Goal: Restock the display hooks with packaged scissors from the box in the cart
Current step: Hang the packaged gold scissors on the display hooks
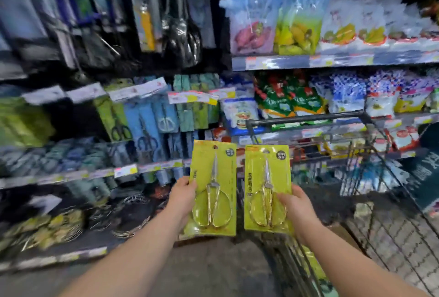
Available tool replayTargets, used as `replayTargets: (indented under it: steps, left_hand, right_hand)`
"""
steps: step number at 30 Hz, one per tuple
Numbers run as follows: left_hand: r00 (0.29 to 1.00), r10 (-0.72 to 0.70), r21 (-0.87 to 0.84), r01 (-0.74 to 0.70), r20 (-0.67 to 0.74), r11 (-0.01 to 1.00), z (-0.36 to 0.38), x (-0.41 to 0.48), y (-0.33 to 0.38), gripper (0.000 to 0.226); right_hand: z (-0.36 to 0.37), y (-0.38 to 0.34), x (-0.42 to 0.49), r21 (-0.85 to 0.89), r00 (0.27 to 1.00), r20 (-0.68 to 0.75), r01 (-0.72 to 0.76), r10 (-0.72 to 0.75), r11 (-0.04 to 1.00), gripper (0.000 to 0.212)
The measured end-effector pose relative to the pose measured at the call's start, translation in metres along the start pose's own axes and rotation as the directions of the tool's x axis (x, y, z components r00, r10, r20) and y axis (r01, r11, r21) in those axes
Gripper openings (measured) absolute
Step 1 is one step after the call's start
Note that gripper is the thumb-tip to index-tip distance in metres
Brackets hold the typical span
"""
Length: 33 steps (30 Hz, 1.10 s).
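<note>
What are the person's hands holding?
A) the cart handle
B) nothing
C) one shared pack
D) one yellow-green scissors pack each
D: the left hand grips the left scissors pack and the right hand grips the right scissors pack, held upright side by side.

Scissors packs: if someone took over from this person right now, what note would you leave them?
Left hand: fingers grip one yellow-green scissors pack by its left edge.
Right hand: fingers grip a second pack by its lower right edge.
Both packs are upright, side by side, near the cart, not on any hook.
Left to do: hang both on the scissors display at left; it is blurred, so free hooks cannot be told.
</note>
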State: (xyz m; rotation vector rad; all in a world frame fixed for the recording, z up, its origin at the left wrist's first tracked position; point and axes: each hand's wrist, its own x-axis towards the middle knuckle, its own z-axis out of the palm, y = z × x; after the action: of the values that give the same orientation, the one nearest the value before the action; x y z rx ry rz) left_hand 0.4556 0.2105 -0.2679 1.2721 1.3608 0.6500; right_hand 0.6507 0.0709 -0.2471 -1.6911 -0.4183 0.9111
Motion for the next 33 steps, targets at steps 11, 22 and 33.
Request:
replayTargets:
  steps: [11,22,33]
  left_hand:
    - [0.943,-0.095,-0.242,0.016,-0.318,0.97,-0.313,-0.022,-0.063,0.017]
    - [0.84,-0.202,-0.337,0.024,-0.504,0.941,-0.498,-0.052,-0.132,0.019]
    - [0.764,-0.243,-0.388,-0.011,-0.598,0.922,-0.578,-0.014,-0.129,0.018]
  right_hand:
    - [0.301,-0.007,-0.084,-0.168,0.936,0.351,0.079,-0.015,0.983,0.023]
    - [0.487,-0.005,-0.163,-0.198,0.818,0.573,0.194,-0.047,0.961,0.012]
    - [0.612,-0.029,-0.139,-0.238,0.771,0.627,0.323,-0.109,0.916,0.017]
